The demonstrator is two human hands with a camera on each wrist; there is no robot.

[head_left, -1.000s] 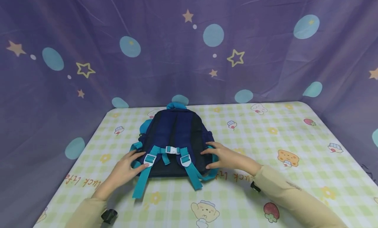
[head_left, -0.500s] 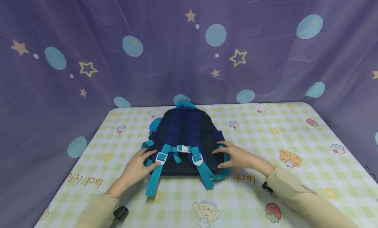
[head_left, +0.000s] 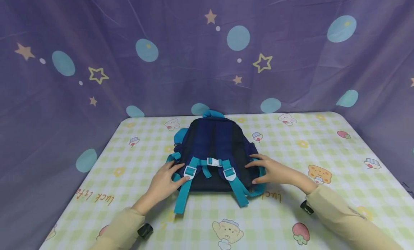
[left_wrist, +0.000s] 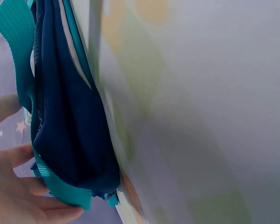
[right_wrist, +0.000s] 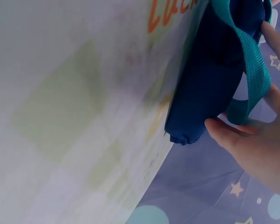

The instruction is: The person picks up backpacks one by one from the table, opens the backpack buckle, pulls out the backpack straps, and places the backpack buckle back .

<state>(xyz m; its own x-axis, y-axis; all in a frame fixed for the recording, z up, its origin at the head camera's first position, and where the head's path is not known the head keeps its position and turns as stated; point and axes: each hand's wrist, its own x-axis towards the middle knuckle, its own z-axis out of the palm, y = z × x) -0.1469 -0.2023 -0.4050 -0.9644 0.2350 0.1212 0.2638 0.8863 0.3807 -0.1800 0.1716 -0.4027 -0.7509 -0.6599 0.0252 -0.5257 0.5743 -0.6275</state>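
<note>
A dark navy and black backpack (head_left: 215,140) lies on the table with its strap side up and its teal top loop (head_left: 213,113) at the far end. A white buckle (head_left: 213,162) joins the teal straps across it. My left hand (head_left: 163,182) grips the lower left side, thumb by the left strap adjuster (head_left: 189,172). On the opposite side, my right hand (head_left: 276,171) holds the lower right edge, fingers spread over the back panel. In the right wrist view, a teal strap (right_wrist: 254,70) loops beside the fingers. The backpack's underside is hidden.
A green-checked tablecloth (head_left: 258,225) with printed cartoons covers the table. Behind it and at the sides hangs a purple curtain (head_left: 181,77) with stars and blue ovals. Two loose teal strap ends (head_left: 182,201) reach toward the near edge.
The backpack has slid to the right across the tablecloth, with both hands moving along on its sides. The head view has shifted slightly too.
</note>
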